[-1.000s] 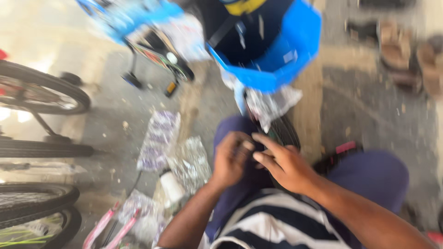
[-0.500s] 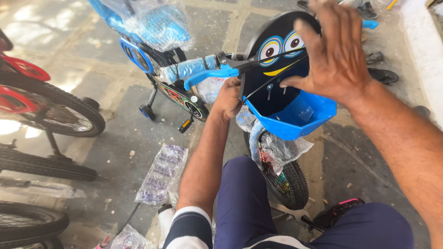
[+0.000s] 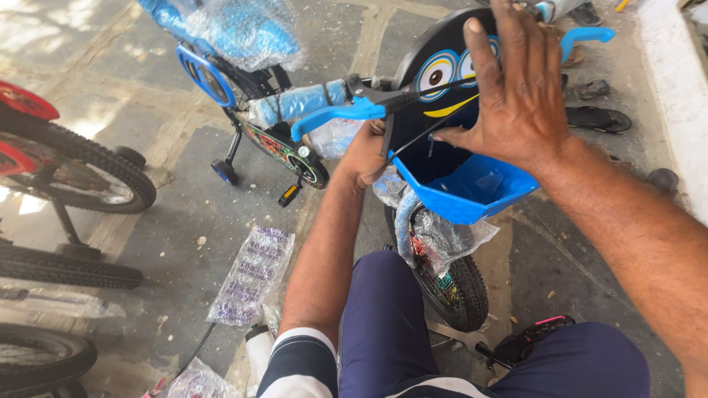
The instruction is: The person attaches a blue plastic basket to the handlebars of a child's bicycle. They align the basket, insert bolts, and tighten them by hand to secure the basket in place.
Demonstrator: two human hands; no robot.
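A small blue children's bicycle [image 3: 287, 147] stands in front of me, its front wheel [image 3: 450, 284] between my knees. A blue basket [image 3: 464, 188] with a black cartoon-eyed front plate [image 3: 435, 70] hangs at the handlebar. My right hand [image 3: 516, 85] lies spread over the top of that plate and the basket's back edge. My left hand [image 3: 365, 155] reaches under the blue brake lever [image 3: 335, 116] and closes on the bicycle's stem area beside the basket; its fingers are partly hidden. Bubble wrap covers the handlebar grip [image 3: 295, 103] and saddle [image 3: 236, 29].
Other bicycle wheels [image 3: 81, 173] stand at the left edge. Plastic bags [image 3: 251, 273] lie on the concrete floor beside my left leg. Sandals [image 3: 597, 118] lie at the upper right near a white kerb [image 3: 678, 96]. A training wheel [image 3: 223, 171] sticks out behind the bicycle.
The view has lifted from my lap to the bicycle. My right hand came up onto the basket's front plate, and my left hand moved to the stem.
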